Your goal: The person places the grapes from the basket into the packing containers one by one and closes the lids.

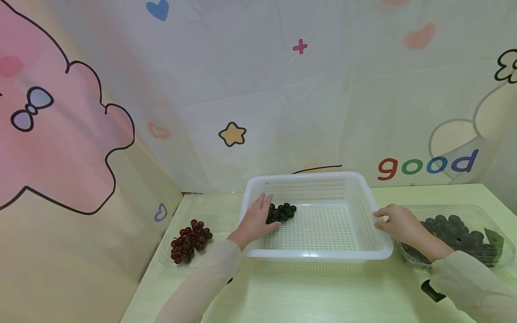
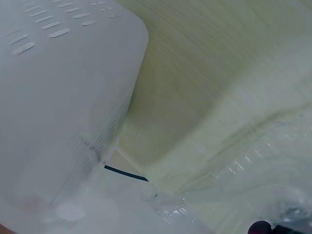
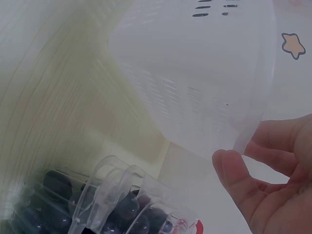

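A white plastic basket [image 1: 311,254] with slotted walls stands on the table. At its left end, my left hand [image 1: 255,220] reaches over the rim and holds a bunch of black grapes [image 1: 286,211] between thumb and fingers. Part of the bunch is hidden behind that hand. The left wrist view shows mostly the basket's outer wall [image 2: 73,97], with the grip out of sight. My right hand [image 1: 400,223] pinches the basket's right rim, its thumb on one side and its fingers on the other, as the right wrist view shows.
Red grapes [image 1: 190,242] lie in a clear tray left of the basket. To the right, under my right forearm, a clear plastic box [image 1: 484,213] holds dark grapes [image 1: 454,229] and a green leaf [image 1: 494,240]. A printed cloth [image 1: 258,89] hangs behind the table.
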Tool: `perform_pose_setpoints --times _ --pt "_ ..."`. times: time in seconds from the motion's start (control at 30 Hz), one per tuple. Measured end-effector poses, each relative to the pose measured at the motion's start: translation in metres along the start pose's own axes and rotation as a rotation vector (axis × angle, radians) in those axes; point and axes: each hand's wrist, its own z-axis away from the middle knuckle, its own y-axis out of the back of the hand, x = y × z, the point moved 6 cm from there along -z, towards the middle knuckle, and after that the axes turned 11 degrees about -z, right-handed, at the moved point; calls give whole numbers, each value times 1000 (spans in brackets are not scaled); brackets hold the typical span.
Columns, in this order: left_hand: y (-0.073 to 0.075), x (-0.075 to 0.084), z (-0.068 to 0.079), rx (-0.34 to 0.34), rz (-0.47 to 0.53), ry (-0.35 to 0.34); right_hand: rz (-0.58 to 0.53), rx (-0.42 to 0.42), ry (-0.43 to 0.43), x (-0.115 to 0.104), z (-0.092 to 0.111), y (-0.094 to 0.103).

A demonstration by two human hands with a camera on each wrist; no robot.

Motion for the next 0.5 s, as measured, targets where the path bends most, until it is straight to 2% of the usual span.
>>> perform_pose_setpoints --times 0.3,0.5 --pt "0 5 -3 -32 -36 36 3 5 5 0 0 0" --pt "-10 2 -11 -57 -85 60 1 2 7 1 -1 1"
